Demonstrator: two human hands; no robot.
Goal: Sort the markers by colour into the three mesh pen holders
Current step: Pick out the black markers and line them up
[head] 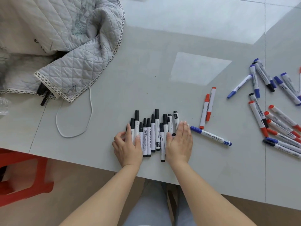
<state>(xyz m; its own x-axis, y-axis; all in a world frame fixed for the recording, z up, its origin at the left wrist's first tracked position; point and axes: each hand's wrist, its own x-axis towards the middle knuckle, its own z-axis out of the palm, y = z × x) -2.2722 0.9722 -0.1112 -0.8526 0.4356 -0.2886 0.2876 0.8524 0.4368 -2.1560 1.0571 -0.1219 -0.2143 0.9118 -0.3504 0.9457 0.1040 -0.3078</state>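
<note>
On the grey worktop [162,62] a row of black markers [153,134] lies side by side, caps pointing away from the person, bracketed by both hands. The left hand [127,146] rests against the row's left end with its fingers loosely bent, touching the outer markers. The right hand [180,142] lies flat with straight fingers against the right end. Just right of it lies a single blue marker [211,135], with two red markers [207,107] beyond. A mixed heap of red, blue and black markers [276,108] sprawls at the far right. A quilted cloth [68,43] and a white cord [73,118] lie to the left.
</note>
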